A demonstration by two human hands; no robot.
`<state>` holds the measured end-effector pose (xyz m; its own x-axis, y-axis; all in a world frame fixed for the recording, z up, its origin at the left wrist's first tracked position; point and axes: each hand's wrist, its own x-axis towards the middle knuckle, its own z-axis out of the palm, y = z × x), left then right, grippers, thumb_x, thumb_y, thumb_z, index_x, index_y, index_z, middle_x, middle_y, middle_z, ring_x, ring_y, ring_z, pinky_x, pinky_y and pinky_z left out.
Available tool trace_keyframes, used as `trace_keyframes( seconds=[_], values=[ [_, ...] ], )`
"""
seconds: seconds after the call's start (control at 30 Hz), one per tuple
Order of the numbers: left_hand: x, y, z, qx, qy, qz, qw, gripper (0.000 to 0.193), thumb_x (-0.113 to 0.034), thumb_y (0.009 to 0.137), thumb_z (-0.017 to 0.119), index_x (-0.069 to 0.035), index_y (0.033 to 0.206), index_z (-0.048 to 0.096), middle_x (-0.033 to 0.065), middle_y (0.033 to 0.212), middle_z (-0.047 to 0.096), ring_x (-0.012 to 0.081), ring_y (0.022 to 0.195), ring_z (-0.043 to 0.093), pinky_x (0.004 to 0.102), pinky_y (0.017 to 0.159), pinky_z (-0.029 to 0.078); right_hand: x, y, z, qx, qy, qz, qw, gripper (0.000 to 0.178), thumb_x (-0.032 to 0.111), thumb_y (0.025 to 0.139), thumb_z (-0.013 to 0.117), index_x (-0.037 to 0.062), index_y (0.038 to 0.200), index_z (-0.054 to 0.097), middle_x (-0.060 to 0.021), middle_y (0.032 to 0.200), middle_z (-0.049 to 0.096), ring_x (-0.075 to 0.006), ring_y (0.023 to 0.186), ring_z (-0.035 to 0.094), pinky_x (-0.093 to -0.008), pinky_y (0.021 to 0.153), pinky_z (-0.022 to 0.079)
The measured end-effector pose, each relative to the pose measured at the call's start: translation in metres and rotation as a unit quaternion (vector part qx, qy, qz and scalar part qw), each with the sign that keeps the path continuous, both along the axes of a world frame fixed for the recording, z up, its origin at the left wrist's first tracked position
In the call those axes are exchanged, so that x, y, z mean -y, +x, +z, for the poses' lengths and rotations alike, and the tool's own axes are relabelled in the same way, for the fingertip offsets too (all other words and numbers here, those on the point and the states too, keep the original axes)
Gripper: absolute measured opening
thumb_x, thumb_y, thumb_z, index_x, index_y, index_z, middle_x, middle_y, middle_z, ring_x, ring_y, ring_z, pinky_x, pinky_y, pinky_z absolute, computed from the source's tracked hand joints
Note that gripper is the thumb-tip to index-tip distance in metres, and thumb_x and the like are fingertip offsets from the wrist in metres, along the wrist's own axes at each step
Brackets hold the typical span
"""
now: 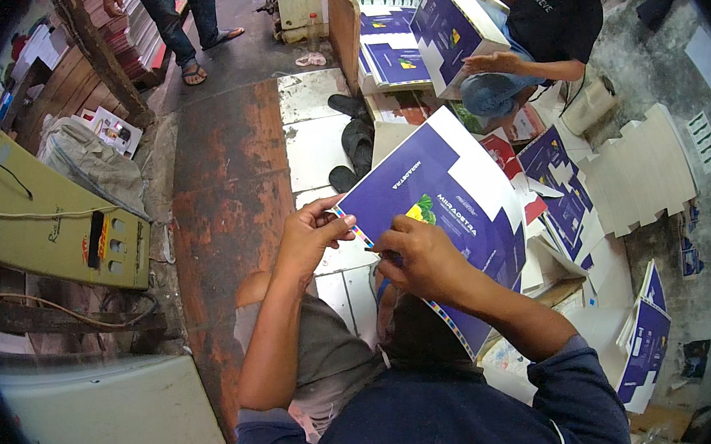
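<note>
A large purple-and-white printed cardboard sheet (419, 170) lies tilted across my lap, with a strip of small colour patches along its near edge. My left hand (313, 238) pinches that edge near its left corner, thumb on top. Just right of it, my right hand (422, 254) is closed over the same edge, with its fingers curled against the sheet. A bit of something blue shows under the right fingers, but the fingers hide what they hold.
Across from me a seated person (561, 14) handles another purple printed sheet (449, 32) beside a stack (396, 62). White cardboard stacks (639, 172) and loose printed sheets (560, 187) lie at right. Black sandals (355, 142), a yellowish metal cabinet (51, 219) and a standing person's legs (177, 22) are around.
</note>
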<state>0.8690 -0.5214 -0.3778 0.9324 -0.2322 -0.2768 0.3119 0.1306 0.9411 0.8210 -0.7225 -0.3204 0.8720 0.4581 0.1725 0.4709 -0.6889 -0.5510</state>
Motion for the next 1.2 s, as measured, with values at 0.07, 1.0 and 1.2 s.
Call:
trace_keyframes(
  seconds=[0.07,1.0,1.2],
  values=[
    [0.002,0.0,0.004,0.003,0.008,0.0,1.0,0.043,-0.017,0.083,0.076,-0.003,0.122,0.063,0.0032,0.084,0.069,0.0096,0.072,0.068,0.0194,0.058,0.044,0.006,-0.008,0.001,-0.01,-0.025,0.007,1.0,0.013,0.01,0.075,0.071,0.0035,0.085,0.066,-0.0139,0.081,0.057,-0.0331,0.071,0.061,-0.0411,0.063,0.05],
    [-0.003,-0.005,-0.001,0.028,0.034,0.013,0.999,0.053,-0.029,0.087,0.073,-0.006,0.131,0.055,0.0044,0.098,0.068,0.011,0.085,0.064,0.0225,0.067,0.046,0.081,-0.068,-0.011,0.065,0.165,-0.082,0.981,0.019,0.002,0.073,0.071,0.0095,0.09,0.069,-0.0107,0.077,0.061,-0.0295,0.071,0.06,-0.0481,0.09,0.047],
    [0.023,-0.047,-0.015,0.047,0.025,0.02,0.998,0.064,-0.025,0.084,0.077,0.002,0.133,0.045,0.0091,0.094,0.07,0.0134,0.083,0.066,0.0246,0.067,0.048,0.068,-0.069,-0.073,0.193,0.193,-0.114,0.955,0.025,0.0,0.071,0.071,0.0138,0.092,0.07,-0.006,0.076,0.06,-0.0249,0.075,0.061,-0.0616,0.098,0.039]
  ],
)
